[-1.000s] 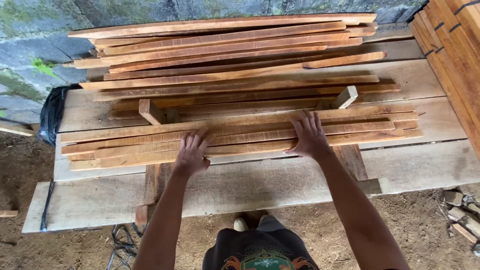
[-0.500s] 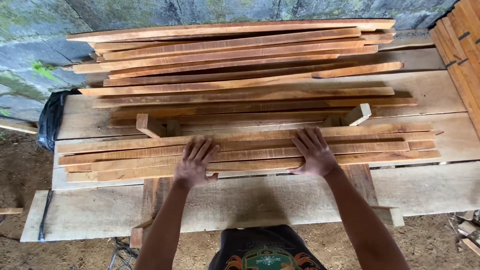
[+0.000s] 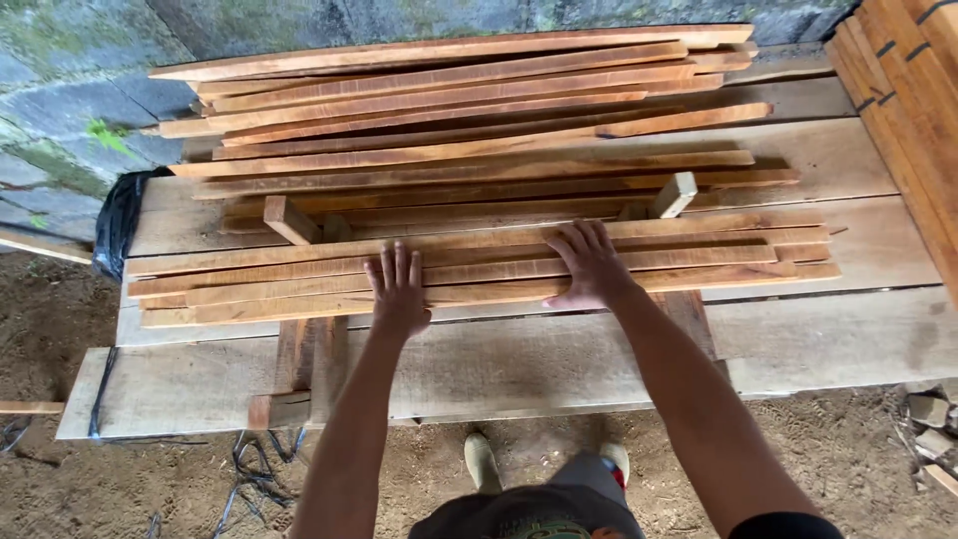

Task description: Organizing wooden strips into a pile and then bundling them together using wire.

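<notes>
Head view: both hands are laid flat, fingers spread and gripping nothing, on a row of thin reddish slats (image 3: 479, 269) set out along a surface (image 3: 559, 359) of pale planks. The left hand (image 3: 399, 294) is pressed on the near slats left of centre; the right hand (image 3: 589, 268) is spread across them just right of centre, its fingertips reaching the far slats of the row. The row is carried on two short blocks (image 3: 291, 220), seen poking out behind it at left and right, so it sits raised above the planks.

Risks, as judged from here: the slats are loose, overlapped and uneven in length, so an uneven push could skew them or send the nearest one off the front edge towards the feet (image 3: 484, 461) below. Rough-sawn edges could leave splinters in bare palms. A finger could be pinched between shifting slats. The larger stack (image 3: 449, 110) behind is also loosely piled, and a knock could set it sliding.

Containers: none is seen holding anything. A black plastic bag (image 3: 118, 225) is slumped at the surface's left end, its contents hidden. More boards (image 3: 908, 100) are leaned at the right edge, and wood offcuts (image 3: 928, 419) are scattered on the dirt floor.
</notes>
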